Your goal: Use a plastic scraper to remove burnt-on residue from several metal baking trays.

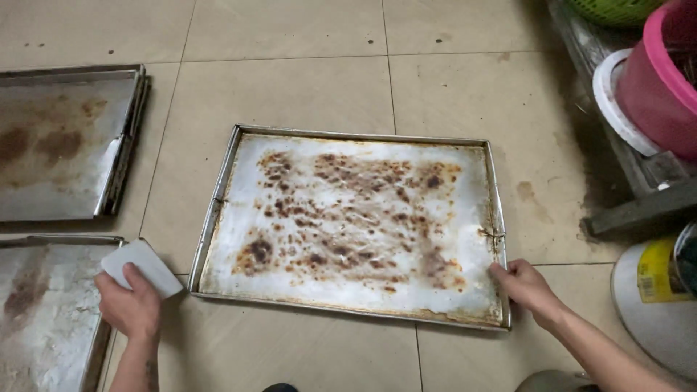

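Seen from the head camera, a large metal baking tray (348, 225) lies flat on the tiled floor (290, 80) at the centre of the frame. The right hand (526, 285), at 4 o'clock, grips the tray's near right corner, apparently to steady it. The left hand (131, 305), at 8 o'clock, closes its fingers around a white scraper (141, 266) just beside the tray's near left corner. The tray's pale surface is mottled with brown burnt patches. Two more stained trays (65, 145) lie at 9 o'clock; a pink bucket (657, 87) stands at 2 o'clock.
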